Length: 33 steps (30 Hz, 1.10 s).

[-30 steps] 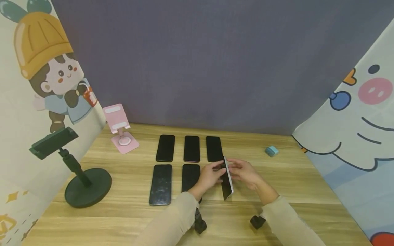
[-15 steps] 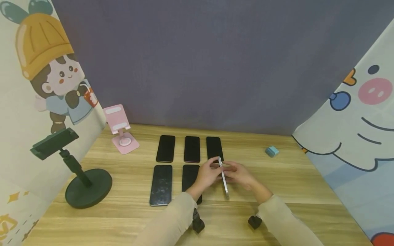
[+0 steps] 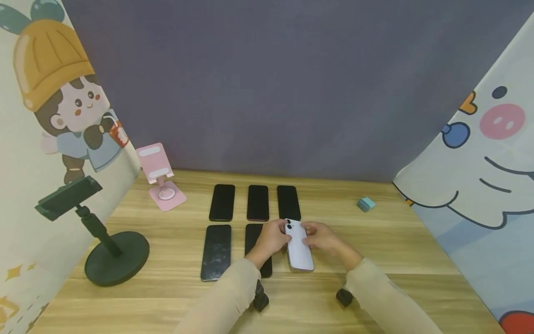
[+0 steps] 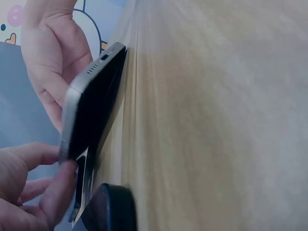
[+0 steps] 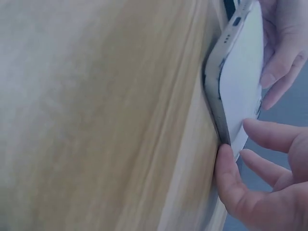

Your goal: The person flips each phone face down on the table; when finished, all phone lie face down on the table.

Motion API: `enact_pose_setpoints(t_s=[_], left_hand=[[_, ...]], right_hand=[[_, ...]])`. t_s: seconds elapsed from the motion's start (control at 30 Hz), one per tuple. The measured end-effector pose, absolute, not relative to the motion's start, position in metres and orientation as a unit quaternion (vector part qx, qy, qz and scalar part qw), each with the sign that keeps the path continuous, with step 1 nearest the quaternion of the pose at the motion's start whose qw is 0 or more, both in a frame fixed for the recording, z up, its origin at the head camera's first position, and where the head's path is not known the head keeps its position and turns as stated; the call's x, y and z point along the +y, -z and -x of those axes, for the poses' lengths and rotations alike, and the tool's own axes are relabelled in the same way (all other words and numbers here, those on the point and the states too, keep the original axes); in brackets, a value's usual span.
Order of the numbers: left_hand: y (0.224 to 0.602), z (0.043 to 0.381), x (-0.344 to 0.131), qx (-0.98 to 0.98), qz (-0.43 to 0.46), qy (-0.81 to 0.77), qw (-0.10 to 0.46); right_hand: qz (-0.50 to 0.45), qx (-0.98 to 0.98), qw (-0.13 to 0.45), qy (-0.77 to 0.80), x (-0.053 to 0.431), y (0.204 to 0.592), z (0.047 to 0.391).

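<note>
A white, round-cornered phone (image 3: 299,250) is held at the near middle of the pale wood-grain desk (image 3: 409,264), camera end pointing at 12 o'clock, toward the dark grey cloth backdrop (image 3: 292,88). Its white back faces up and its black front down. The left wrist view shows it tilted, the left long edge raised and the right one low by the desk; whether that edge touches is hard to tell.

Both hands are narrowed on the phone: the left hand (image 3: 271,236) pinches its corner at 10 o'clock, the right hand (image 3: 323,236) grips its edge at 2 o'clock, thumb on the back.

Around the phone, at 12 o'clock, lies a black rectangular phone (image 3: 289,202) just beyond its camera end; two more black phones (image 3: 258,202) lie toward 10 and 11. At 9 o'clock are a black phone partly under the left forearm (image 3: 252,233) and, farther out, a smudged black phone (image 3: 216,253).

Well apart stand a pink folding stand (image 3: 154,162) at 10, a dark green round-based stand (image 3: 117,262) at 9, and a small light-blue block (image 3: 365,204) at 2.
</note>
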State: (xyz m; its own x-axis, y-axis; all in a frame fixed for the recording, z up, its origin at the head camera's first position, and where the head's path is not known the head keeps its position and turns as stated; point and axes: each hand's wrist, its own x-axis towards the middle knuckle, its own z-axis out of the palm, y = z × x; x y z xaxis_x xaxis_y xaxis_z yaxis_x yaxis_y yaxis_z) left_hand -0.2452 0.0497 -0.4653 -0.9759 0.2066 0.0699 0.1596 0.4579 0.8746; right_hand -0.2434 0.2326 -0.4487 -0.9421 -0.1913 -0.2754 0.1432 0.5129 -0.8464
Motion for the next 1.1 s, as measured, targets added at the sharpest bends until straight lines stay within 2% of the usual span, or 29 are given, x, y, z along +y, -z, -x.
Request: enact_pose_setpoints(t_s=[0.43, 1.1], left_hand=[[0.4597, 0.2450, 0.0535, 0.895, -0.092, -0.431, 0.065], [0.4602, 0.2479, 0.0530, 0.914, -0.104, -0.384, 0.079]], right_hand=[[0.011, 0.879, 0.153, 0.451, 0.2262, 0.4481, 0.2443], [0.011, 0.900, 0.138, 0.412, 0.2240, 0.4505, 0.2435]])
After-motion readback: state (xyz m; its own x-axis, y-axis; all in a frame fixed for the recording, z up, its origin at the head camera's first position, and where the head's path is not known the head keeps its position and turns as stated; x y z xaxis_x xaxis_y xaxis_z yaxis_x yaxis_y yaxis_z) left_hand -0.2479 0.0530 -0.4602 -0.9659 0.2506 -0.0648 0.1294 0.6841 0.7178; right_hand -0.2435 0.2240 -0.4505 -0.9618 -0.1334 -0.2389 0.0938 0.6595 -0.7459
